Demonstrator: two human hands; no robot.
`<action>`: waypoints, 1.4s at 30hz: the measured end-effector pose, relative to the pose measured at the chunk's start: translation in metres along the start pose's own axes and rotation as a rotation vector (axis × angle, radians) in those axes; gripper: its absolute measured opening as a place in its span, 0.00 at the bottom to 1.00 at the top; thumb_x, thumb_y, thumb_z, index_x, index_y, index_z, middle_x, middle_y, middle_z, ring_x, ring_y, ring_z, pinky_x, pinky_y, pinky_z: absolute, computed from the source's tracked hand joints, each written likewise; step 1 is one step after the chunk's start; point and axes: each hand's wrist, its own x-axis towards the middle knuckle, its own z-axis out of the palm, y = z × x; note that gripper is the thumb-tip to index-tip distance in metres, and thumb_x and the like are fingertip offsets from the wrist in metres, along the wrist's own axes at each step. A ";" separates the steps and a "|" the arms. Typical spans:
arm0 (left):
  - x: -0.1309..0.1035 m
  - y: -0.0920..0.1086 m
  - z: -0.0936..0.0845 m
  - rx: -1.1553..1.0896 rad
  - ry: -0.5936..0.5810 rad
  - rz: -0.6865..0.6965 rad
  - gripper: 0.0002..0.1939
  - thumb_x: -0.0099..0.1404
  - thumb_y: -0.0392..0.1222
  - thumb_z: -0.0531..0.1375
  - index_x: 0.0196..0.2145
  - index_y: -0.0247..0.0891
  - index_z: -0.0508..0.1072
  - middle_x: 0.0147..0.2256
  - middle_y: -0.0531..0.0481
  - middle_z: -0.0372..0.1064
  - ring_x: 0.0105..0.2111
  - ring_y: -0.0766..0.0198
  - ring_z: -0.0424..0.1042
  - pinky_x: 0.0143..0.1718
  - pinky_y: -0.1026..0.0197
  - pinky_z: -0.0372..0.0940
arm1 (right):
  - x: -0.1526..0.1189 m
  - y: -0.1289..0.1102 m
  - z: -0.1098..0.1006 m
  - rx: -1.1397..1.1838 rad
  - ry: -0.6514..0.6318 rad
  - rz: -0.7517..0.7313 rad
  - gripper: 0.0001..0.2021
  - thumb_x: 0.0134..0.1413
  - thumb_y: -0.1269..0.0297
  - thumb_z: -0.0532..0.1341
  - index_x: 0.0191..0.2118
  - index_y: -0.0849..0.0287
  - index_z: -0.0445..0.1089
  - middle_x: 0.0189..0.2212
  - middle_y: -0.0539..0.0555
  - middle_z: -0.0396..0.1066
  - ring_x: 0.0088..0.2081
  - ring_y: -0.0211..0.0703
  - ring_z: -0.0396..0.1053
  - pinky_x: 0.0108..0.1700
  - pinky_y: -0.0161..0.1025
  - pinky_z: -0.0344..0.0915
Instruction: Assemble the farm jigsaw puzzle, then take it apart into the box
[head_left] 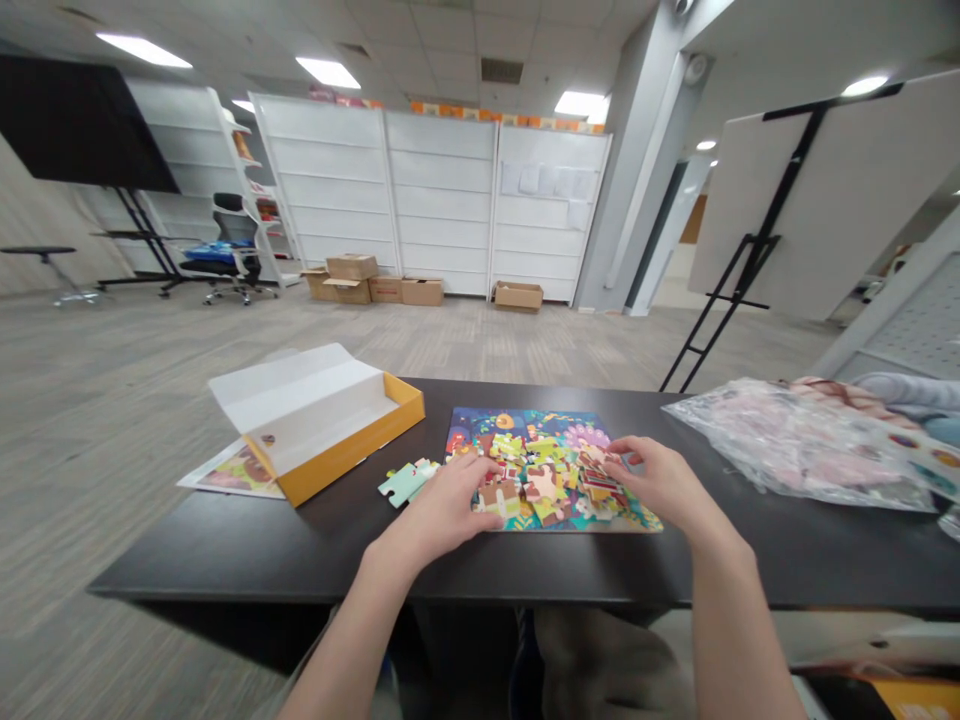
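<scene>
A colourful picture board (551, 421) lies flat on the black table, with a heap of loose puzzle pieces (541, 482) on it. My left hand (452, 498) rests at the heap's left side, fingers apart and curved over the pieces beside it. At the right side of the heap, my right hand (655, 482) has its fingertips at some reddish pieces; its fingers are spread. A few light green pieces (407, 482) lie on the table just left of my left hand, off the board.
An open yellow box (352, 445) with a white inside stands at the left, over a printed sheet (241, 470). Clear plastic bags with pink contents (802, 445) lie at the right on the black table (300, 555). Cardboard boxes (424, 291) stand by far shelves.
</scene>
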 end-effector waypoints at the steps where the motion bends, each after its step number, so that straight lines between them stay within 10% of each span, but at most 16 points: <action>1: 0.000 0.000 0.000 -0.011 -0.006 -0.008 0.24 0.57 0.42 0.69 0.50 0.42 0.71 0.50 0.46 0.71 0.49 0.52 0.71 0.52 0.52 0.65 | -0.002 0.005 -0.001 0.000 -0.017 -0.022 0.16 0.54 0.51 0.62 0.42 0.57 0.76 0.41 0.59 0.76 0.42 0.53 0.74 0.46 0.46 0.68; 11: 0.008 0.018 -0.009 -0.229 0.059 -0.077 0.21 0.65 0.39 0.60 0.56 0.45 0.67 0.46 0.50 0.75 0.41 0.58 0.75 0.46 0.57 0.68 | -0.011 0.018 -0.001 0.154 -0.278 -0.096 0.30 0.42 0.59 0.69 0.55 0.57 0.71 0.56 0.61 0.65 0.56 0.55 0.67 0.62 0.48 0.60; 17: 0.022 0.055 0.022 -0.413 -0.097 0.053 0.21 0.66 0.36 0.59 0.56 0.45 0.70 0.49 0.50 0.74 0.36 0.64 0.73 0.41 0.62 0.68 | -0.006 0.020 0.010 0.181 -0.201 -0.129 0.27 0.45 0.62 0.68 0.55 0.55 0.73 0.53 0.59 0.67 0.52 0.52 0.70 0.59 0.46 0.63; 24: 0.039 0.075 0.056 -0.259 -0.053 0.152 0.10 0.68 0.35 0.58 0.44 0.43 0.77 0.44 0.50 0.77 0.45 0.59 0.74 0.53 0.57 0.64 | 0.005 0.019 0.021 0.185 -0.112 -0.158 0.22 0.48 0.67 0.66 0.52 0.58 0.75 0.51 0.60 0.70 0.51 0.51 0.71 0.58 0.46 0.64; 42: 0.051 0.089 0.070 0.274 -0.040 0.195 0.14 0.67 0.46 0.63 0.48 0.41 0.72 0.46 0.46 0.72 0.48 0.51 0.70 0.52 0.49 0.64 | 0.016 0.025 0.033 0.289 0.057 -0.177 0.24 0.53 0.64 0.64 0.57 0.59 0.68 0.54 0.61 0.67 0.55 0.50 0.68 0.58 0.47 0.65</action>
